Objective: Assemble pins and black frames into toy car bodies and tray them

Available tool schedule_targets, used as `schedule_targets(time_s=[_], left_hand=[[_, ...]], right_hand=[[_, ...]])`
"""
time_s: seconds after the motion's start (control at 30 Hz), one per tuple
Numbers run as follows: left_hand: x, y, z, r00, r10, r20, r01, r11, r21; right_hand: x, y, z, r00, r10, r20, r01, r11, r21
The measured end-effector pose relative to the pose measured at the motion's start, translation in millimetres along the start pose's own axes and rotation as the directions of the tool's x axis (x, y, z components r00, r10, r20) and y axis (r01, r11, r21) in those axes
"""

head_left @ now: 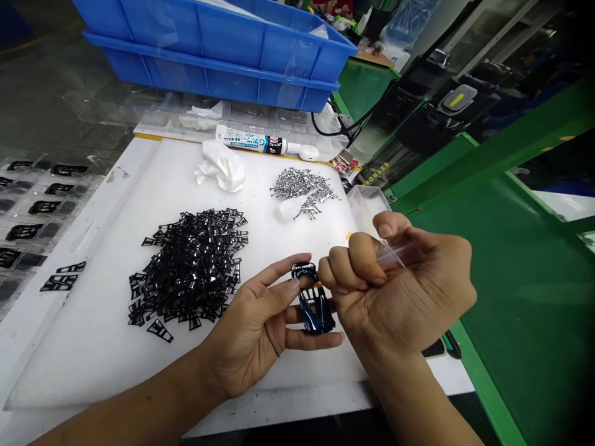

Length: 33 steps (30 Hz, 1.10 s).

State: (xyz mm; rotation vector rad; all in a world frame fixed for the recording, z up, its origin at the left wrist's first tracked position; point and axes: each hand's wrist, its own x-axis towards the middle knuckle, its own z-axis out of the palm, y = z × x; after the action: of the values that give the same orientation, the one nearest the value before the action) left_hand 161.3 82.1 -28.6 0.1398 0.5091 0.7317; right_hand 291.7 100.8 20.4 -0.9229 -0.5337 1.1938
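Observation:
My left hand grips a small dark blue toy car body between thumb and fingers, its cut-out window openings facing up. My right hand is closed in a fist around a translucent plastic tube-like thing, its knuckles close beside the car body. The tube's working end is hidden behind the fingers, so I cannot tell if it touches the car body. Left of my hands lies a heap of small black plastic frame parts. Beyond them sits a pile of small shiny silver parts with a white plastic spoon against it.
A crumpled white tissue and a glue tube lie toward the back. Blue stacked crates stand behind the white work mat. Clear trays with black parts are at the left. A clear box stands at the right.

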Motion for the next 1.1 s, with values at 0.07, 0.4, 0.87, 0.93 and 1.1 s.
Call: schedule_targets(time_s=[0.07,0.4,0.87,0.93,1.1], left_hand=[[-0.5,0.0,0.2,1.0,0.0,-0.01,0.0,1.0,0.014],[-0.4,0.6,-0.5,1.0,0.014,0.004,-0.014,1.0,0.016],[-1.0,0.0,-0.4,1.0,0.026,0.015,-0.026,0.999,0.047],[-1.4,-0.2,-0.7,1.0,0.027,0.013,-0.028,0.999,0.047],[-1.7,0.0,-0.8,0.999,0.034,0.016,-0.035,0.998,0.046]], right_hand=[[0.0,2.6,0.1,1.0,-0.004,0.005,0.004,1.0,-0.007],[-1.9,7.1,3.9,0.996,-0.07,-0.046,0.069,0.997,-0.02],[-3.5,6.9,2.6,0.987,-0.141,-0.081,0.134,0.988,-0.08],[-4.0,6.5,2.3,0.988,-0.133,-0.084,0.126,0.988,-0.085],[-4.1,5.7,3.9,0.987,-0.141,-0.072,0.134,0.987,-0.092]])
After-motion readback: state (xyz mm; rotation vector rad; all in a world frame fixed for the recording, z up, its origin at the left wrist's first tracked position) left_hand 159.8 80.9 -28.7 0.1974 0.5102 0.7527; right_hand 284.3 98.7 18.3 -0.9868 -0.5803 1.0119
